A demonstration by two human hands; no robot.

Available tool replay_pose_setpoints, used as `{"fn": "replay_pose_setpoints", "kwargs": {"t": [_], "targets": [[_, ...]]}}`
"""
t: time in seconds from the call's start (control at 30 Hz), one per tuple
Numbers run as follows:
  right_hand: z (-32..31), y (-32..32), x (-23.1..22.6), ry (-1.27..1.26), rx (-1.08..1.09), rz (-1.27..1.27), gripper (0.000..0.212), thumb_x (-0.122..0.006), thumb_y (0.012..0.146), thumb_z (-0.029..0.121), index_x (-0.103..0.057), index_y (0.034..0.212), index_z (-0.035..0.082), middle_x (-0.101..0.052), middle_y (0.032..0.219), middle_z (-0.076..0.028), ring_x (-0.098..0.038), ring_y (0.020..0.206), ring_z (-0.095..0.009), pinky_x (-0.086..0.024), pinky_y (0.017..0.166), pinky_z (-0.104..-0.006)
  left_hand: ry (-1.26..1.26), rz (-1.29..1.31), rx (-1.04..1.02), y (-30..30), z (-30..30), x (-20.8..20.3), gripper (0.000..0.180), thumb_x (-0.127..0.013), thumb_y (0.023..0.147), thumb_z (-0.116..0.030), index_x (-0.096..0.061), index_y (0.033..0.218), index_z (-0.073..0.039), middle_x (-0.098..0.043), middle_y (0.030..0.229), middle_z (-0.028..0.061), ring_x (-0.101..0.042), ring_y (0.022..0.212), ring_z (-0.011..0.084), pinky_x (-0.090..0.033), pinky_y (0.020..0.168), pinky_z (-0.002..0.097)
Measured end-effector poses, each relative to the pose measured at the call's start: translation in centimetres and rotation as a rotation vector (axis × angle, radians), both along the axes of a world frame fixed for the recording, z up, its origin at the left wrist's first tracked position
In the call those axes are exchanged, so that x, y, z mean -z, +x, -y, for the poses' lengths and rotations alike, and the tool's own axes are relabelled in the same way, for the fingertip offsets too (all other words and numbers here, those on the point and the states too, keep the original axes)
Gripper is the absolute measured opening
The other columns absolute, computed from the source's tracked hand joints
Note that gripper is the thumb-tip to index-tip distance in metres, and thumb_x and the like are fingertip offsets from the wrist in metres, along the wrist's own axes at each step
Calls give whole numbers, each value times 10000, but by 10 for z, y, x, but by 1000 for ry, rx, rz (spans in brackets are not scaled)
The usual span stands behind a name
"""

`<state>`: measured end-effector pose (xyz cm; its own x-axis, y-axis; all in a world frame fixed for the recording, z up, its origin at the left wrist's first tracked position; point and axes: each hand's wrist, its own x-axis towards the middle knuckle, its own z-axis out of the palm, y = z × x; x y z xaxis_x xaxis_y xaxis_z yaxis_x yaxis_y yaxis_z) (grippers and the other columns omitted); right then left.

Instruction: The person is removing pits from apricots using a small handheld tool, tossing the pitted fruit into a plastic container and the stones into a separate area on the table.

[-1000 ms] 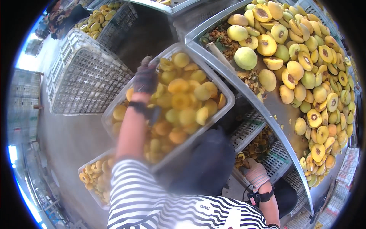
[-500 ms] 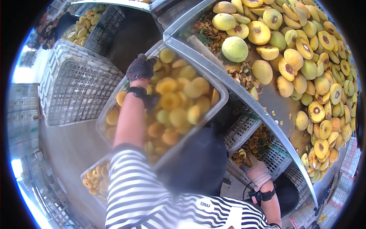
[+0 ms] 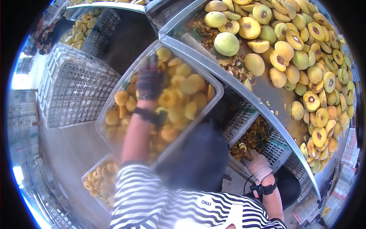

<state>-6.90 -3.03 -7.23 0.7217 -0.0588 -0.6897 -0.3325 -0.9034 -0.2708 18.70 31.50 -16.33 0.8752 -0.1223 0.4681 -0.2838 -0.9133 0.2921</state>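
Observation:
My left hand (image 3: 150, 82), in a dark knitted glove, lies over a large translucent plastic crate (image 3: 220, 88) of yellow peach halves (image 3: 191, 84). Motion blurs it, but its fingers look stretched out over the fruit near the far left side, with nothing visible in them. My right hand (image 3: 259, 168), in a pale pinkish glove, is low at the right beside a crate of dark scraps and peelings (image 3: 259, 139). Its fingers are curled closed around something small and brownish that I cannot make out.
A metal-edged table (image 3: 228, 78) at the right bears a heap of cut peaches (image 3: 310, 101) and loose pits. White perforated crates (image 3: 78, 93) stand at the left. A smaller tub of peach pieces (image 3: 100, 179) sits at lower left.
My left hand has moved slightly right and nearer, and its fingers have stretched out from a bent pose. My right hand has stayed near the scrap crate, still closed.

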Motion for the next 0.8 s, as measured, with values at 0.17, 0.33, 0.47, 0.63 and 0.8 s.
{"fn": "replay_pose_setpoints", "kwargs": {"t": [0.17, 0.33, 0.47, 0.63, 0.8], "targets": [[3, -6, 3, -8, -127, 100, 393, -644, 836, 350, -596, 1074, 41, -651, 868, -245, -630, 803, -401, -508, 687, -444, 144, -482, 190, -26, 16, 22, 510, -615, 865, -235, -488, 1343, -111, -369, 1442, 221, -413, 1292, 407, -419, 1020, 446], [12, -12, 7, -43, -167, 137, 381, -649, 835, 364, -584, 1023, 39, -644, 866, -249, -618, 826, -415, -485, 692, -468, -5, -203, 249, -10, 31, 12, 483, -607, 888, -309, -522, 1288, -52, -506, 1304, 214, -437, 1261, 378, -385, 1032, 444], [10, -4, 5, 30, -87, 129, 372, -674, 811, 339, -582, 1014, 41, -643, 861, -248, -613, 845, -422, -480, 695, -473, 186, -200, 262, -41, 47, 51, 678, -655, 809, -399, -450, 1353, -50, -466, 1353, 228, -339, 1339, 415, -262, 1106, 522], [9, -19, 9, 26, 48, 214, 314, -687, 802, 249, -585, 1017, 44, -647, 874, -234, -612, 843, -423, -489, 706, -466, -57, -149, 345, -64, 39, -5, 574, -649, 803, -233, -485, 1323, -51, -473, 1332, 246, -443, 1237, 411, -362, 1057, 451], [10, -31, 11, 56, -122, 268, 284, -649, 810, 139, -602, 1067, 26, -657, 890, -219, -616, 810, -402, -489, 696, -401, 35, -124, 403, -112, 43, 24, 311, -608, 809, -208, -609, 1119, -177, -644, 972, 89, -622, 878, 280, -498, 720, 407]]}}
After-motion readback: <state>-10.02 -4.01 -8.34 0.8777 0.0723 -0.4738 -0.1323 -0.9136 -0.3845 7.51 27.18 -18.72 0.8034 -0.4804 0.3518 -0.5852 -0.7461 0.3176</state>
